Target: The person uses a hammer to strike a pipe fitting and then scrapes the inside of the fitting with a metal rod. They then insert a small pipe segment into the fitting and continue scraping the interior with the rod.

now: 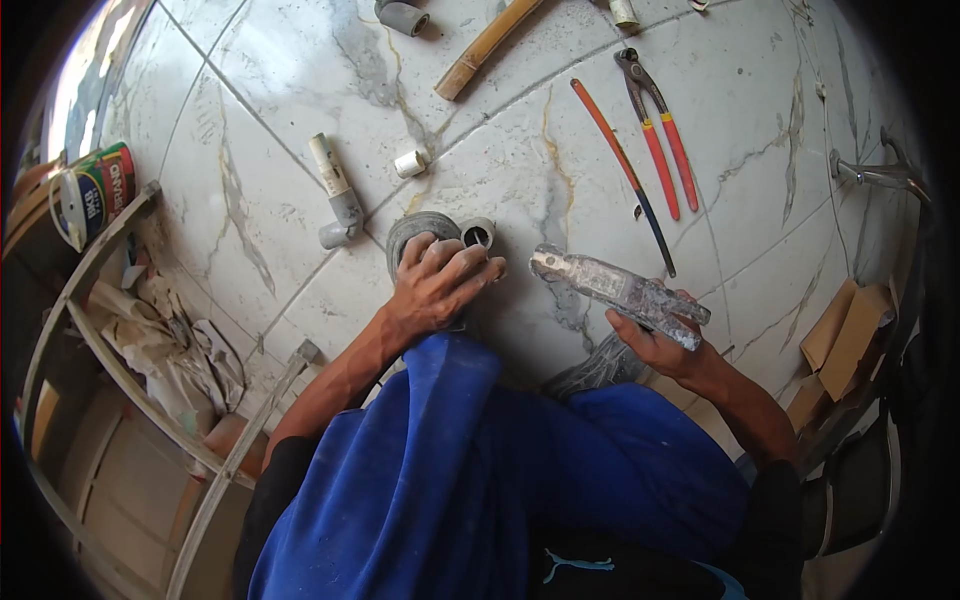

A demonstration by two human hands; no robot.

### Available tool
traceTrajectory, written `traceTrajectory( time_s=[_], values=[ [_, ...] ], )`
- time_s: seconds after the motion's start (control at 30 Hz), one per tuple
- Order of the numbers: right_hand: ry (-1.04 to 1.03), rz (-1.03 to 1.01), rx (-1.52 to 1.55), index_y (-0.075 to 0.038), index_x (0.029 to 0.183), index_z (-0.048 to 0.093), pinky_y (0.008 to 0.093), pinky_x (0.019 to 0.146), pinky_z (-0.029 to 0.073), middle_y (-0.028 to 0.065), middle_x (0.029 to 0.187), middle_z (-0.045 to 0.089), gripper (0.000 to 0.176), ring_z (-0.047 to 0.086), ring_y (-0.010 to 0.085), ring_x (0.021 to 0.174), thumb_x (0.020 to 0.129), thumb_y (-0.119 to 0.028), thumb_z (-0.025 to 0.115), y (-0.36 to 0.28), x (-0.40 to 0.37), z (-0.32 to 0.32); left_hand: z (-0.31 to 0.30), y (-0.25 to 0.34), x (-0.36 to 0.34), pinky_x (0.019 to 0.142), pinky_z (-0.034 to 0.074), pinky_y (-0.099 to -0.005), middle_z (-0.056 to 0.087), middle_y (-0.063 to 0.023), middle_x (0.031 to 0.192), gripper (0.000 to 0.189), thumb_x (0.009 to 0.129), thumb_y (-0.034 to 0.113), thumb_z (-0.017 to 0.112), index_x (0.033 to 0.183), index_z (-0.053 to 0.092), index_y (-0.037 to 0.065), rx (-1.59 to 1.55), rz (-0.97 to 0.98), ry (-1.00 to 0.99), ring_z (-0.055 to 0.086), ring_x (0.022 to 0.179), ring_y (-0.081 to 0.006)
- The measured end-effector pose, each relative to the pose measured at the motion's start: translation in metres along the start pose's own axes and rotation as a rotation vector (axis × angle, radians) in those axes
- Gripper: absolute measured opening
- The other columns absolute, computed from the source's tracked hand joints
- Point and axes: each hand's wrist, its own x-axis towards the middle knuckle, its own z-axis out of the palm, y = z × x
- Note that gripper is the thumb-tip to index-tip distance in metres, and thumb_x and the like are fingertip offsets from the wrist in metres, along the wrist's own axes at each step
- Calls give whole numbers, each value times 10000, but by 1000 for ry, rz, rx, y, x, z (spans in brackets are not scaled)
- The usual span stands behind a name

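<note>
My left hand curls its fingers over a grey pipe fitting with a wide round rim on the tiled floor. Beside its fingertips shows a smaller round pipe opening. In my right hand is a worn, paint-caked pliers-like tool. Its blunt head points left, and two short handles spread at the right end. The fingers are partly hidden beneath it. Just beyond the left hand lie a grey elbow with a white pipe stub and a short white pipe piece.
Red-handled pincers and a thin red-and-black strip lie ahead on the right. Farther away are a bamboo piece and another grey elbow. A metal frame and paint can stand left, cardboard and a faucet right.
</note>
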Motion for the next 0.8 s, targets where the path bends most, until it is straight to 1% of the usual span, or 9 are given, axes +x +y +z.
traceTrajectory(
  time_s=[0.07, 0.1, 0.13, 0.23, 0.33, 0.5, 0.6, 0.73, 0.8],
  values=[
    [-2, -131, 167, 17, 940, 615, 313, 517, 526, 116, 817, 653, 239, 647, 219, 597, 759, -108, 708, -10, 2, -4, -1, 5, 2, 808, 384, -417, 592, -27, 1121, 303, 733, 165, 674, 1036, 662, 162, 1, -67, -2, 558, 987, -199],
    [-13, -97, 251, 5, 927, 570, 299, 479, 501, 87, 710, 609, 260, 624, 192, 558, 738, -114, 703, -10, -2, 3, -2, 6, 4, 878, 373, -465, 584, -36, 1199, 289, 737, 180, 665, 1026, 661, 182, 1, -130, -4, 552, 1064, -220],
    [-14, -102, 251, 5, 927, 570, 299, 479, 501, 87, 710, 609, 260, 624, 192, 558, 738, -114, 703, -13, -5, 4, -2, 5, 8, 878, 373, -465, 584, -36, 1199, 289, 737, 180, 665, 1026, 661, 182, 5, -131, -2, 552, 1064, -220],
    [80, -323, -128, -22, 912, 529, 280, 407, 408, 40, 590, 476, 193, 513, 146, 462, 782, -106, 644, -22, -3, 10, 1, 1, 13, 997, 321, -525, 573, -21, 1280, 183, 773, 207, 669, 954, 644, 192, 72, -230, 2, 556, 1090, -229],
    [29, -473, -263, -31, 909, 525, 266, 402, 386, 33, 601, 471, 145, 494, 134, 463, 809, -107, 598, -17, 8, 4, 8, 0, 8, 982, 335, -519, 609, -14, 1223, 179, 775, 198, 676, 952, 646, 192, 5, -245, 22, 579, 1045, -196],
    [99, -522, -282, -28, 892, 514, 261, 408, 384, 29, 607, 452, 148, 488, 128, 477, 785, -104, 584, -8, 23, 12, 10, 1, 12, 951, 369, -472, 657, 9, 1088, 193, 764, 192, 702, 944, 647, 148, -8, -267, 91, 580, 893, -174],
    [-57, -356, -391, -20, 892, 517, 262, 409, 389, 28, 608, 440, 169, 493, 130, 480, 769, -100, 599, -3, 28, 14, 11, 0, 11, 955, 370, -468, 656, 15, 1088, 180, 768, 183, 699, 936, 649, 143, -9, -291, 92, 577, 890, -176],
    [-44, -422, -308, -15, 895, 510, 251, 404, 388, 28, 609, 437, 185, 500, 130, 482, 757, -78, 615, -12, 27, 7, 9, 1, 12, 961, 376, -448, 662, 18, 1068, 170, 767, 173, 690, 930, 660, 133, -33, -323, 63, 574, 879, -175],
    [94, -535, -263, -19, 904, 509, 255, 406, 392, 31, 609, 435, 182, 505, 133, 483, 764, -82, 606, -12, 26, 8, 11, -1, 11, 962, 380, -438, 668, 20, 1048, 176, 762, 163, 687, 932, 662, 126, -34, -320, 99, 576, 872, -175]
  ],
)
